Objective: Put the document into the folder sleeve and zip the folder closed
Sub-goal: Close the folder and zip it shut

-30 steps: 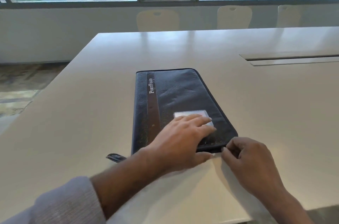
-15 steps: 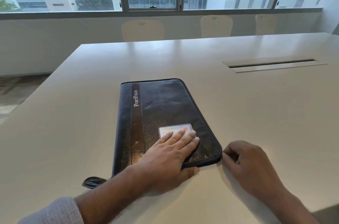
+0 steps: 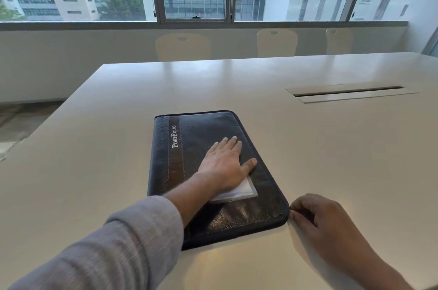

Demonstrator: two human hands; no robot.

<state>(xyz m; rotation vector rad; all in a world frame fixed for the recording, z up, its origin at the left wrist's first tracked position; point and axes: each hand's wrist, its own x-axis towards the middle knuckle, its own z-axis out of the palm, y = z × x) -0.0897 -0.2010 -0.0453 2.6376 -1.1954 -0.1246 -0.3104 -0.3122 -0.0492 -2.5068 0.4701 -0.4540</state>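
— Where does the job stand?

— The folder lies closed near the front edge of the desk, cover up. The left hand rests flat on the cover with fingers straight, its grip released, pinning the case. The right hand sits at the folder's near right corner, its fingers curled at the rim as if pinching the zip pull. The pull itself is too small to make out, and the document is not visible; it is presumably inside.

— How should the zip be run?

— Keep the flat palm pressing so the case cannot slide, and draw the pull steadily along the rim, easing round the rounded corner.

— Any obstructions?

— Bare desk lies along the right side and beyond the far end; the cable slot is well apart, towards the far right.
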